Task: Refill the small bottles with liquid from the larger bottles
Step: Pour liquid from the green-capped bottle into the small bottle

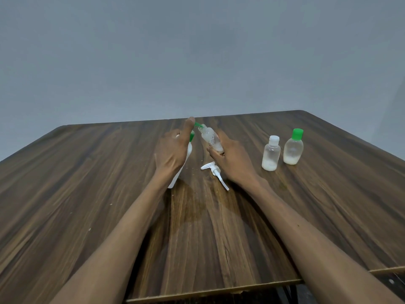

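- Nearest us, our forearms reach out over the table (87,194).
- We hold the big bottle (184,163) in our left hand (171,150), fingers wrapped round it, forefinger up on the green nozzle (198,124); best keep that nozzle right at the mouth and press slowly.
- Our right hand (230,156) grips a tilted small bottle (211,139), a little white liquid inside.
- A loose pump (213,172) lies between our hands.
- Two capped bottles (271,153) stand at right (both nearly empty).

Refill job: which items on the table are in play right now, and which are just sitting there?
In play:
- large white bottle, gripped by left hand
- its green nozzle
- small clear bottle, held tilted by right hand

Sitting there:
- white pump head
- white-capped bottle
- green-capped bottle
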